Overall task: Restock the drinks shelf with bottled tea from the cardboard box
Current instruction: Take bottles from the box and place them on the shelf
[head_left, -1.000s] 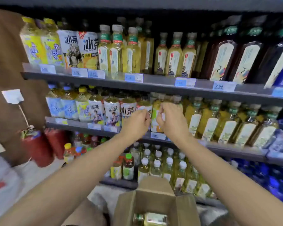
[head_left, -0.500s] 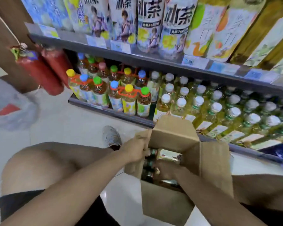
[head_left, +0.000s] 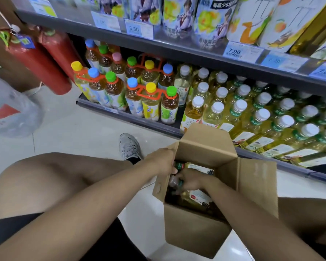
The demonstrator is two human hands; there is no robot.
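Observation:
An open cardboard box [head_left: 196,232] stands on the floor between my knees, flaps up. Inside lie yellow tea bottles [head_left: 195,199] on their sides. My left hand [head_left: 161,161] is at the box's near-left rim, fingers curled over a bottle's green neck [head_left: 180,165]. My right hand [head_left: 190,179] is inside the box, closed round the neck of another bottle [head_left: 174,182]. The bottom drinks shelf [head_left: 139,121] just behind the box holds rows of white-capped tea bottles [head_left: 239,108].
Coloured-cap bottle packs [head_left: 132,87] fill the shelf's left part. Two red fire extinguishers [head_left: 43,59] hang at the left. A clear plastic bag [head_left: 11,110] lies on the pale floor. My grey shoe [head_left: 129,146] rests near the shelf base.
A second ago both hands were up at the middle shelf; my view dropped and both hands went down into the box. Since half a second ago the right hand has closed on a bottle neck.

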